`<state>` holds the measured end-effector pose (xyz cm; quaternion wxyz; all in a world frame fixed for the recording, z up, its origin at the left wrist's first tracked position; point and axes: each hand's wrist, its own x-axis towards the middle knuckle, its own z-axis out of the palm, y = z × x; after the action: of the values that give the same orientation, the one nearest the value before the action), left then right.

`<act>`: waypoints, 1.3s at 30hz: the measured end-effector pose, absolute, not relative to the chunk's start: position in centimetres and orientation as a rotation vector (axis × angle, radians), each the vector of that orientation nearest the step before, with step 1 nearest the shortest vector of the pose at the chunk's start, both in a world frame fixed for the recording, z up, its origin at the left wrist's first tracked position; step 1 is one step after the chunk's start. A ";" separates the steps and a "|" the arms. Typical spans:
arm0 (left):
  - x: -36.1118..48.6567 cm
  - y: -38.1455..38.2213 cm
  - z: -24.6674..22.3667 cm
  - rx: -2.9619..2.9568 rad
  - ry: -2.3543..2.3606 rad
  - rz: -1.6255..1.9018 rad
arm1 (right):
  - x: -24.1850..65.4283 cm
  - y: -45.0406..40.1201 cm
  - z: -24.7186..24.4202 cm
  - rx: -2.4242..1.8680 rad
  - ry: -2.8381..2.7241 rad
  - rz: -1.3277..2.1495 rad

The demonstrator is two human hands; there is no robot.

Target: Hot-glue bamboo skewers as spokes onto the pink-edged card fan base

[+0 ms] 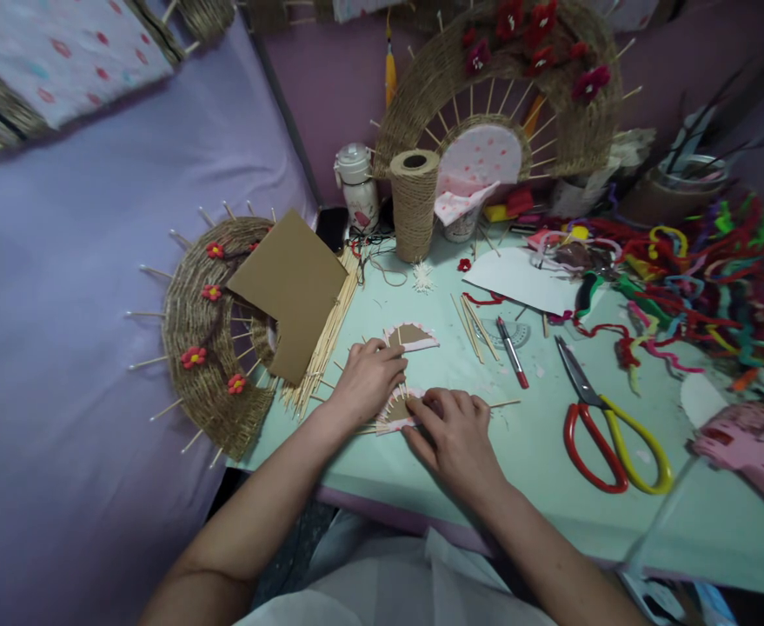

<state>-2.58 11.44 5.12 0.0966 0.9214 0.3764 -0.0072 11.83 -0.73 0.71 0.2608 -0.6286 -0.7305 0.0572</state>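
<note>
A cardboard half-circle with a pink fabric edge (393,410) lies flat near the table's front, with thin wooden sticks fanning out from it. My right hand (456,432) grips its right side, fingers on top and thumb at the lower edge. Just above and left of it, my left hand (369,380) is closed with bent fingers at the upper ends of the sticks; a thin wooden stick (403,382) shows at its fingertips. Beyond my left fingers lies a second, similar cardboard half-circle (414,335), partly covered by that hand.
Left are a twine-woven fan (186,300), cut cardboard (296,296) and a stick bundle (300,400). A twine spool (414,209) stands behind. To the right lie a pen (512,350), scissors (594,404), a pink glue gun (747,448) and colourful pipe cleaners (700,269).
</note>
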 end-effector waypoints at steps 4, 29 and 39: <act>-2.6 11.4 5.2 2.734 1.113 -0.017 | 11.8 -0.6 0.8 -1.698 -1.979 0.146; -2.5 11.5 5.2 2.759 1.098 -0.017 | 11.8 -0.7 0.9 -1.708 -1.982 0.169; -2.5 11.4 5.2 2.751 1.105 -0.015 | 11.8 -0.8 0.8 -1.715 -1.980 0.186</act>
<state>-2.48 11.44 5.22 0.0885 0.9243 0.3712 -0.0049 11.84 -0.80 0.83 0.2549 -0.6313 -0.7292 0.0685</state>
